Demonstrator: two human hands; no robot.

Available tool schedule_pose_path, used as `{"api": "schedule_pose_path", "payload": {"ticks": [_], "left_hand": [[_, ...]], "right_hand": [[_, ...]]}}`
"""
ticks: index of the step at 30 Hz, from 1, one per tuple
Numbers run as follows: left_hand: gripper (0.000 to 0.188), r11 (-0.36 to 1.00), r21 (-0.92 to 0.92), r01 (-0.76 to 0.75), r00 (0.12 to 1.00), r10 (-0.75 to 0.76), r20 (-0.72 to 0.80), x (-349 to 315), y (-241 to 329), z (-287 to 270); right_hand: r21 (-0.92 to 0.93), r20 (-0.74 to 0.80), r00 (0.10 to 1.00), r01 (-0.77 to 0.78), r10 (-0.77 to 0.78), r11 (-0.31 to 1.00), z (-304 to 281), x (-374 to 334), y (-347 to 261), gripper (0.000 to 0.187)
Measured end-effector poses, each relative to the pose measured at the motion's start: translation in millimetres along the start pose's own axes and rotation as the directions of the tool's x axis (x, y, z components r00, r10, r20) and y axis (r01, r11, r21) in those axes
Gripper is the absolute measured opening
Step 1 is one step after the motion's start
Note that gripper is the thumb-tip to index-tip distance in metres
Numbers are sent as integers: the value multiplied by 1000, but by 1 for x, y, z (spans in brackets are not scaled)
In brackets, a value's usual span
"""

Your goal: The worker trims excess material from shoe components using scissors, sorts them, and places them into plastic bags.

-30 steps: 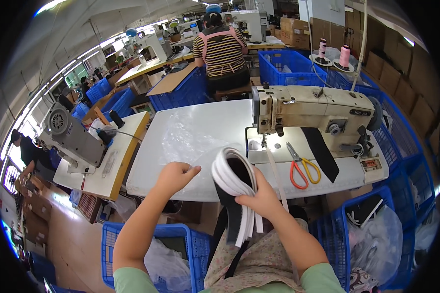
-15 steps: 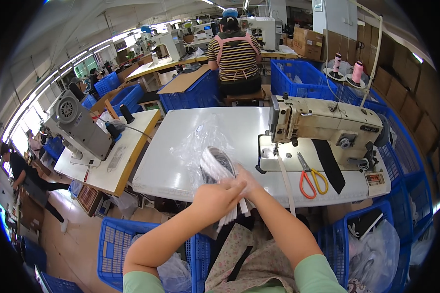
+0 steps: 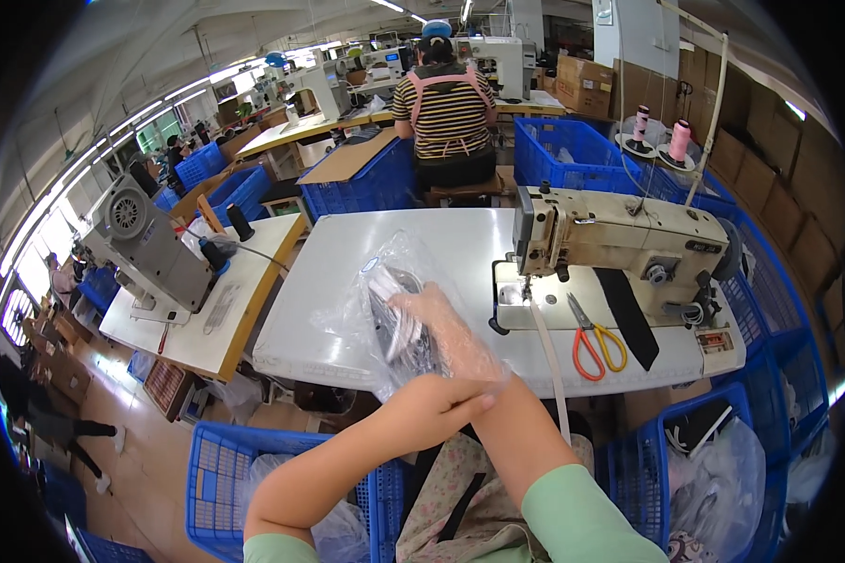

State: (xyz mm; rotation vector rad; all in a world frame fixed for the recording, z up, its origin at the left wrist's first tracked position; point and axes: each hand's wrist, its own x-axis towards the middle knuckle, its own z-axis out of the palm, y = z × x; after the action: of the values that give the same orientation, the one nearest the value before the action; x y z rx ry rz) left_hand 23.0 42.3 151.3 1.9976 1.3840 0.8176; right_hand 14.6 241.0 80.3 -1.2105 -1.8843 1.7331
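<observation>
Currently, the person's right hand reaches inside a clear, crinkled plastic bag, its fingers bent over a bundle of white and black fabric strips. Whether those fingers grip the bundle or merely rest on it cannot be told through the glossy film. The bundle lies within the bag, over the front part of a smooth white tabletop, left of a cream-coloured metal sewing machine. Clear film also covers part of the right forearm, up to the left hand, which crosses over that forearm with its fingers curled and thumb extended; whether it pinches the bag's edge is unclear.

Under the machine's needle runs a narrow, pale tape, hanging over the tabletop's near edge. Just right of it lie scissors with red and yellow handles, blades parted, beside a flat black strip.
</observation>
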Motion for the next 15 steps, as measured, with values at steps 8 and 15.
{"api": "schedule_pose_path", "payload": {"ticks": [8, 15], "left_hand": [[53, 684, 694, 224, 948, 11, -317, -56, -8, -37], [53, 592, 664, 458, 809, 32, -587, -103, -61, -33]], "right_hand": [[-306, -300, 889, 254, -346, 917, 31, -12, 18, 94], [-909, 207, 583, 412, -786, 67, 32, -108, 66, 67]]}}
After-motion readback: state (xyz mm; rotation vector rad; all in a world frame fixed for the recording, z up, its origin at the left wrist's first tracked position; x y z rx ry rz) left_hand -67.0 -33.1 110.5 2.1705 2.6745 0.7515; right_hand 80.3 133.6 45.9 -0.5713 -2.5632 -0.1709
